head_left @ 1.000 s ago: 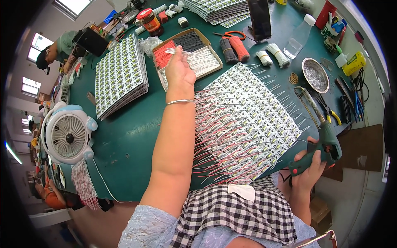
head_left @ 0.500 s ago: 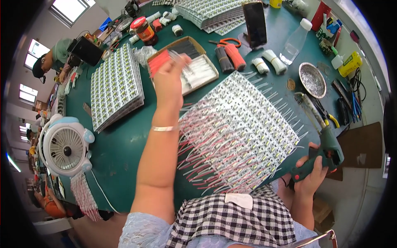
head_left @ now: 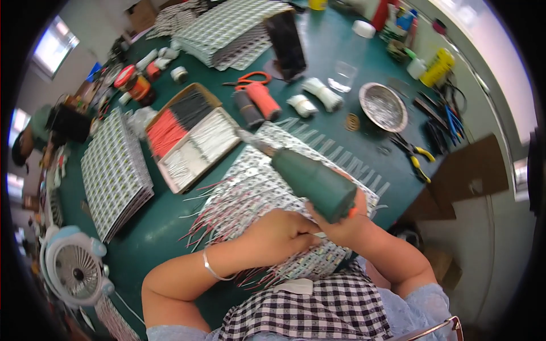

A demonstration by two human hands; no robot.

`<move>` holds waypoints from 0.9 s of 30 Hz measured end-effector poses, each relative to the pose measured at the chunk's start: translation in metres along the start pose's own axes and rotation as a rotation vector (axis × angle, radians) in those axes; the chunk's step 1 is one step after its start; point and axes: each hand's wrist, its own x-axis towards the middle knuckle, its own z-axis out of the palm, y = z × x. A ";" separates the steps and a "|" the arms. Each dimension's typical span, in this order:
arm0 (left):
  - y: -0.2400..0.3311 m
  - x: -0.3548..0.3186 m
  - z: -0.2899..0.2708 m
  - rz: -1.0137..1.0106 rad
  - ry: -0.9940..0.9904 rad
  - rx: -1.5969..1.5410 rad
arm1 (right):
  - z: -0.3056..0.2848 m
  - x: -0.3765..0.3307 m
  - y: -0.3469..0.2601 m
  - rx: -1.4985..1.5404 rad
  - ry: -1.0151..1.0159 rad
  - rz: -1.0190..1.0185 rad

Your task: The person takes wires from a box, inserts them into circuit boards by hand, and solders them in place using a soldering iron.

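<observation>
My right hand (head_left: 347, 224) is wrapped round a green soldering gun (head_left: 313, 179). Its blurred metal nose points up and left, over the far corner of a white circuit panel (head_left: 250, 170). My left hand (head_left: 278, 236) is closed above the near part of the panel, fingertips pressed together beside my right hand. Whatever lies in its fingers is mostly hidden; a thin pale bit shows by the fingertips. Red and white wires (head_left: 224, 202) fringe the panel's left side, and clear-white ones (head_left: 341, 153) stick out along its far right edge.
Left of the panel lies a cardboard box (head_left: 170, 183) of red, black and white wires. Stacked panels (head_left: 116, 170) and a fan (head_left: 77, 273) stand further left. Wire bundles (head_left: 322, 94), a metal bowl (head_left: 384, 108), pliers (head_left: 418, 159), a bottle (head_left: 347, 62) and a phone (head_left: 284, 45) lie beyond.
My left hand has come back from the wire box to the near part of the panel. My right hand has raised the soldering gun from the right edge over the panel. The view has shifted.
</observation>
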 end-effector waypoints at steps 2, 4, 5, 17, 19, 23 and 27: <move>-0.011 0.000 0.007 0.092 0.116 0.101 | 0.006 0.000 0.003 0.094 0.004 0.115; -0.018 -0.005 0.005 0.261 0.222 0.306 | 0.001 -0.002 0.009 -0.011 -0.057 0.170; -0.024 -0.011 -0.002 0.246 0.245 0.323 | -0.001 -0.003 0.008 0.072 -0.055 0.196; -0.079 -0.041 -0.060 0.033 0.964 1.156 | -0.020 -0.003 0.017 0.626 0.210 0.571; -0.082 -0.039 -0.061 0.049 0.959 1.165 | -0.020 0.004 0.015 0.650 0.169 0.578; -0.081 -0.034 -0.065 0.036 0.928 1.201 | -0.025 0.009 0.017 0.462 0.013 0.299; -0.087 -0.022 -0.062 0.111 0.932 1.204 | -0.030 -0.003 0.026 0.146 -0.230 0.180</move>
